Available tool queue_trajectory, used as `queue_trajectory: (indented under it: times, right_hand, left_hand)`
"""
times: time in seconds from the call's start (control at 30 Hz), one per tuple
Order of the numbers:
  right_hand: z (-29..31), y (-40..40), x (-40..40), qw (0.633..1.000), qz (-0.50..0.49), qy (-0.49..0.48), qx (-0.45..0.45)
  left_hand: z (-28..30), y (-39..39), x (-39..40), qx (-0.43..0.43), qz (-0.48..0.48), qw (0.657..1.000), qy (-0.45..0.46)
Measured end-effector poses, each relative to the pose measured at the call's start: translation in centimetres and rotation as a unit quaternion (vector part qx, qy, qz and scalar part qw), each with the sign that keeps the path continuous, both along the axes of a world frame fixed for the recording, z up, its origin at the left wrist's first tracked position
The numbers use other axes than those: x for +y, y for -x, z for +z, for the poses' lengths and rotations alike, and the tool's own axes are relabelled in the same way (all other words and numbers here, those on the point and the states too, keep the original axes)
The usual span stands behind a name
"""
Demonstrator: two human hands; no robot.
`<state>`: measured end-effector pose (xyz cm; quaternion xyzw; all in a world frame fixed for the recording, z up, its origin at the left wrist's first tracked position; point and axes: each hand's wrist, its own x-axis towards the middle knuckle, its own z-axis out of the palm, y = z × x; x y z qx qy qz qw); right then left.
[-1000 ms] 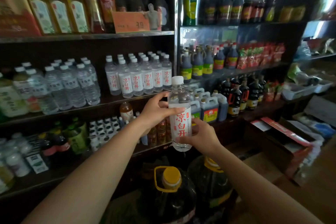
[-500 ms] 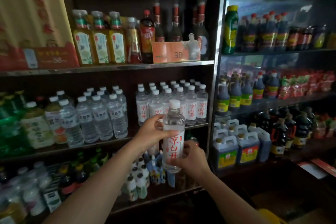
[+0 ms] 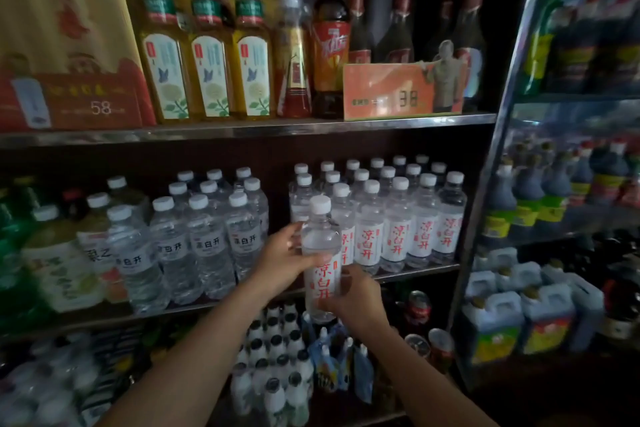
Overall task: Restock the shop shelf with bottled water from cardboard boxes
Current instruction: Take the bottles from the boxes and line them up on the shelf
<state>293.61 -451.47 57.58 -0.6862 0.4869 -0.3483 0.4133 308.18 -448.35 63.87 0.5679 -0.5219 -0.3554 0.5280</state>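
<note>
Gripping a clear plastic water bottle [image 3: 321,255] from both sides, the person holds it upright just in front of the middle shelf [image 3: 419,270]. The left hand [image 3: 285,258] curls round the smooth, rounded shoulder of the bottle, thumb across its front; the right hand [image 3: 353,298] wraps the lower part, fingers over the white label with red characters. A ribbed white screw cap tops the bottle. Right behind it stands a block of matching bottles [image 3: 398,218], cylindrical and transparent, packed in tight rows on the dark shelf with its shiny metal edge. To the left sits a separate cluster of ridged clear bottles with dark lettering [image 3: 204,236]. On the shelf above, tall amber tea bottles [image 3: 207,52] stand beside an orange card price sign [image 3: 388,90].
</note>
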Motion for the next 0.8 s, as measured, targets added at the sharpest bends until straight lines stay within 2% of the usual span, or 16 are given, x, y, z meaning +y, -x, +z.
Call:
queue_trajectory:
  times: [0.33,0.6,0.8]
  right_hand:
    - [-2.6,-4.2,-6.2,0.999,-0.010,0.001,0.042]
    - [-4.0,-6.1,-6.9,0.985,-0.074,0.080,0.136]
    - [-3.8,-6.4,-7.7,0.980,-0.070,0.104,0.154]
  left_hand:
    - [-3.7,-3.3,-6.7,-0.016,0.048,0.999,-0.010]
    - [-4.6,-3.5,-8.4,-0.087,0.127,0.988,0.026]
    - [-4.5,-3.4,-8.9,-0.075,0.142,0.986,0.035]
